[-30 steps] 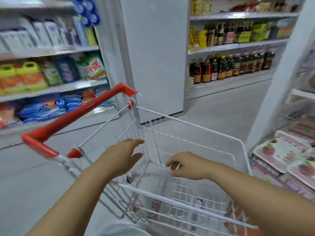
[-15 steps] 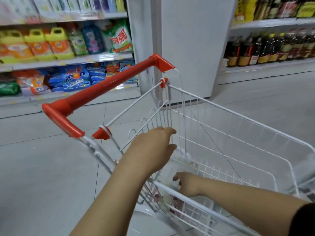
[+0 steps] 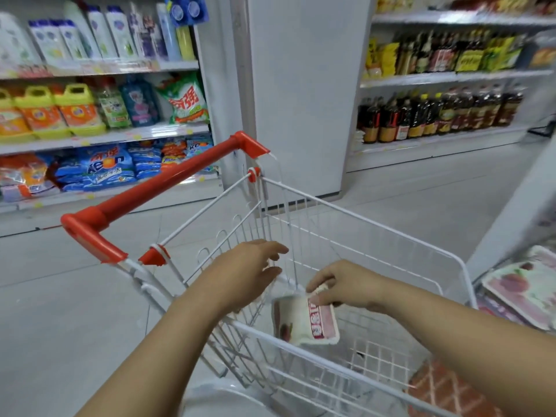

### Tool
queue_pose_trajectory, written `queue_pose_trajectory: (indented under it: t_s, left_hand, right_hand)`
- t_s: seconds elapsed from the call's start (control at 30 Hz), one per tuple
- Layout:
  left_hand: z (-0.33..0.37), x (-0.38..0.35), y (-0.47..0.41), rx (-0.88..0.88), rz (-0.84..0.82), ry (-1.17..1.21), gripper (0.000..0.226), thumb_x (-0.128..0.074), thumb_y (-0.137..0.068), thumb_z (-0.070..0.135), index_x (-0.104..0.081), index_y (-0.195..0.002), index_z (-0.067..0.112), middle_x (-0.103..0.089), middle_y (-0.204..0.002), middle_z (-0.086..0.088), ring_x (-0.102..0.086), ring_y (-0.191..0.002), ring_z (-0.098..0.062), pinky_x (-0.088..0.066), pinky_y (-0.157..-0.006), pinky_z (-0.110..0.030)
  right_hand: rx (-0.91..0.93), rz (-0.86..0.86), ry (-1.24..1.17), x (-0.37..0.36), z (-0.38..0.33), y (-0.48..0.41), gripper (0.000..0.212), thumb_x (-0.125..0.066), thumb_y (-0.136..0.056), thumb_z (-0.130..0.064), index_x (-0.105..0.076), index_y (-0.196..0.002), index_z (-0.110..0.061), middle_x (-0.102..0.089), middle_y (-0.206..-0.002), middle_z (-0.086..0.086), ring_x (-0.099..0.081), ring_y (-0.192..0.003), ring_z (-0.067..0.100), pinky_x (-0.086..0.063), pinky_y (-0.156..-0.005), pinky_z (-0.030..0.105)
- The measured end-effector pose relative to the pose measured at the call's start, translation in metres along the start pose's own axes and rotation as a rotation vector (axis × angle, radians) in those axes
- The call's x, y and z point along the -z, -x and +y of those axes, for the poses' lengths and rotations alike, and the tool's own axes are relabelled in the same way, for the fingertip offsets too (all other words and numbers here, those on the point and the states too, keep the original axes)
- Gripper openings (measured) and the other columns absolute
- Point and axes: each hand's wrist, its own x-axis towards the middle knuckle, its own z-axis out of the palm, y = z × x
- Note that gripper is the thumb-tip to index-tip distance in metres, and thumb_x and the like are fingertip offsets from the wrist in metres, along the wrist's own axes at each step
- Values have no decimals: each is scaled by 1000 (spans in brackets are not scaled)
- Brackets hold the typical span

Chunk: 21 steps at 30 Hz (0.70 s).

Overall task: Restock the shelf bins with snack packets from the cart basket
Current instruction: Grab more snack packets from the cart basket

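A white wire cart basket (image 3: 376, 233) with a red handle (image 3: 156, 197) stands in front of me. My right hand (image 3: 346, 285) pinches the top edge of a white and pink snack packet (image 3: 304, 322) and holds it up inside the basket, near the rear wall. My left hand (image 3: 243, 273) hovers over the basket's rear edge with relaxed fingers, holding nothing. At the right edge lie more pink and white snack packets (image 3: 520, 285) in a shelf bin.
Shelves of detergent bags and bottles (image 3: 99, 115) line the left side. A white pillar (image 3: 298, 94) stands behind the cart. Shelves of dark sauce bottles (image 3: 436, 115) run along the back right. Grey floor (image 3: 60, 296) surrounds the cart.
My right hand reached down into the basket, took hold of a snack packet and has lifted it. My left hand stayed over the basket's rear edge. The view swung left, then back.
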Motion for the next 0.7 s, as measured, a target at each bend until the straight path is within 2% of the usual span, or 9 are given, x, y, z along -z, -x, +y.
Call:
queue_pose_trajectory:
  t_s: [0.1,0.17,0.27,0.33,0.4,0.47,0.53,0.63,0.7]
  left_hand:
    - [19,0,5,-105,42,75,40,-57,-97,34,-50,-136,39,-56,-131,19,-55,-111,2,-50,-96,-30]
    - [40,-6,10,-216,63,144,51,-64,-90,47,-48,-138,40,-50,-134,21,-50,-117,3,-46,-101,-29]
    - [79,-18,17,-381,49,183,79,-70,-76,65,-38,-144,40,-35,-143,25,-41,-125,6,-38,-105,-19]
    - [104,-29,17,-485,77,132,83,-67,-74,68,-36,-145,38,-30,-147,23,-40,-124,4,-36,-103,-15]
    - [131,-40,14,-565,156,97,72,-64,-77,62,-41,-140,34,-37,-144,15,-46,-119,-2,-37,-97,-17]
    - [157,-49,9,-605,234,136,53,-66,-83,46,-48,-130,31,-45,-134,13,-54,-107,-5,-40,-89,-19]
    - [181,-53,5,-636,280,190,37,-60,-88,40,-52,-124,32,-49,-124,15,-57,-97,-6,-43,-81,-20]
    - [211,-63,1,-646,229,211,30,-55,-94,37,-55,-124,37,-53,-115,18,-58,-98,-8,-46,-80,-25]
    - [230,-70,-2,-627,166,244,30,-57,-96,37,-55,-126,39,-56,-113,19,-59,-98,-10,-48,-79,-29]
  right_hand:
    - [42,143,-176,31,-1,44,12,-74,-86,-7,-74,-92,-17,-73,-89,12,-67,-80,15,-56,-72,25]
    - [60,230,-286,46,1,77,13,-72,-87,-4,-73,-95,-14,-74,-86,9,-67,-79,15,-55,-78,32]
    - [82,344,-452,65,9,126,16,-67,-88,2,-70,-100,-8,-74,-81,7,-68,-71,14,-57,-71,25]
    - [84,406,-568,73,18,157,16,-64,-89,4,-70,-98,-8,-74,-80,7,-69,-68,13,-58,-63,22]
    - [73,458,-669,80,29,185,15,-62,-90,4,-70,-95,-8,-74,-81,8,-70,-69,13,-56,-62,22]
    - [59,509,-769,82,41,210,15,-61,-90,5,-70,-93,-7,-75,-83,10,-72,-73,15,-58,-71,28]
    - [52,572,-823,84,53,233,15,-60,-90,5,-70,-91,-7,-75,-85,11,-71,-75,17,-58,-79,34]
    - [49,675,-864,86,64,265,15,-59,-93,-2,-73,-89,-5,-74,-85,14,-69,-70,18,-58,-67,30]
    - [37,750,-846,89,73,280,18,-57,-98,-14,-74,-93,-7,-73,-92,16,-67,-73,22,-57,-61,27]
